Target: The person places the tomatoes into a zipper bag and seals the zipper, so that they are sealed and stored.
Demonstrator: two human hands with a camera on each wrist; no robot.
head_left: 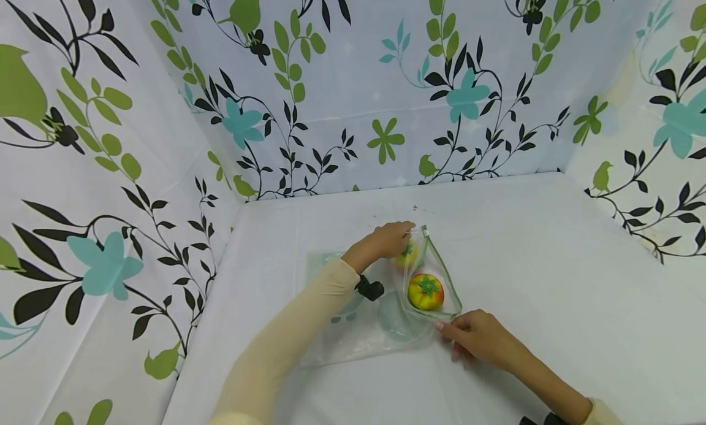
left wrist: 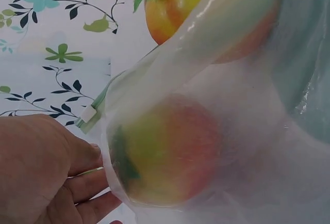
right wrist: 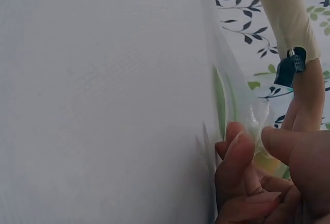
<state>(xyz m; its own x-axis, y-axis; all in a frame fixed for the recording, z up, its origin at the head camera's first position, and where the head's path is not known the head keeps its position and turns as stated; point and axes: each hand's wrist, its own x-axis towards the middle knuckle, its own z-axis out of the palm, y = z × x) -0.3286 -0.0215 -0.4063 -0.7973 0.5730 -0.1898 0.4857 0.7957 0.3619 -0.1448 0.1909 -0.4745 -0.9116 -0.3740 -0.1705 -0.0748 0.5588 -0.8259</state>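
A clear zip bag (head_left: 380, 327) lies on the white table (head_left: 551, 259), its mouth held open. Inside sit two orange-yellow toy fruits with green tops, one (head_left: 426, 292) in the open mouth and one (head_left: 407, 256) half under my left hand (head_left: 386, 240). That hand's fingers (left wrist: 87, 182) curl against the bag's far rim, beside the white zip slider (left wrist: 88, 113), with the fruit (left wrist: 165, 152) behind the plastic. My right hand (head_left: 474, 336) pinches the bag's near corner (right wrist: 255, 123) between thumb and fingers.
Floral-patterned sheets (head_left: 353, 94) wall in the table on the left, back and right. A black wrist mount (head_left: 369, 288) sits on my left forearm. Bare white table surface stretches to the right of the bag and behind it.
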